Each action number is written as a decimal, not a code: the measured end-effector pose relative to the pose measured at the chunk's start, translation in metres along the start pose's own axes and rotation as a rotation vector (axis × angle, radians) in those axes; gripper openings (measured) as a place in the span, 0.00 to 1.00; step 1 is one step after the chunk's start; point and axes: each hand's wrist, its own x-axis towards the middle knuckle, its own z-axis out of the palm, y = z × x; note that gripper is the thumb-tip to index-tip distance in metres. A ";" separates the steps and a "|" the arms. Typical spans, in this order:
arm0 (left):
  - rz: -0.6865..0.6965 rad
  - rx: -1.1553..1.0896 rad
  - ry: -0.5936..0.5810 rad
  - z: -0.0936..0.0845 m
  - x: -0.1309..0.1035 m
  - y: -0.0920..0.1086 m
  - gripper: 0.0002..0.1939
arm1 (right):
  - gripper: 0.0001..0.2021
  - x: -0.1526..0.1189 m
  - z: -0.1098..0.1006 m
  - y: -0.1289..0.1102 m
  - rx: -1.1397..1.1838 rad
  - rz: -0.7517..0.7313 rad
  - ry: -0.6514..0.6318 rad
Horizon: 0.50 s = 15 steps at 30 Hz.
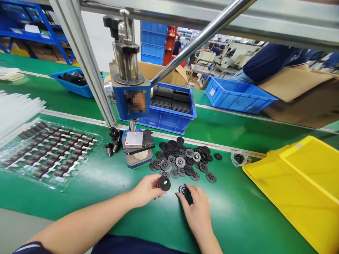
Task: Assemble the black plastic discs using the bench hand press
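My left hand [148,190] pinches a black disc [164,183] with a short white pin at its centre. Its face is tilted toward me. To the right, my right hand [196,204] curls thumb and fingers around a small black ring-shaped part [183,189], just above the green table. Just beyond both hands lies a loose pile of black and grey slotted discs [180,162]. Behind my left hand stands a hand press [129,81], with a metal block [134,139] at its base.
At left, a clear tray [57,155] holds rows of dark cylinders with white shafts. Several black parts [113,141] lie beside the press. A blue bin [164,121] of black pieces sits behind it. Yellow bins [296,187] and a small bag [239,158] are at right.
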 end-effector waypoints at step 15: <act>0.175 0.185 0.006 0.000 -0.004 -0.020 0.08 | 0.18 0.014 -0.026 -0.080 0.370 -0.197 -0.024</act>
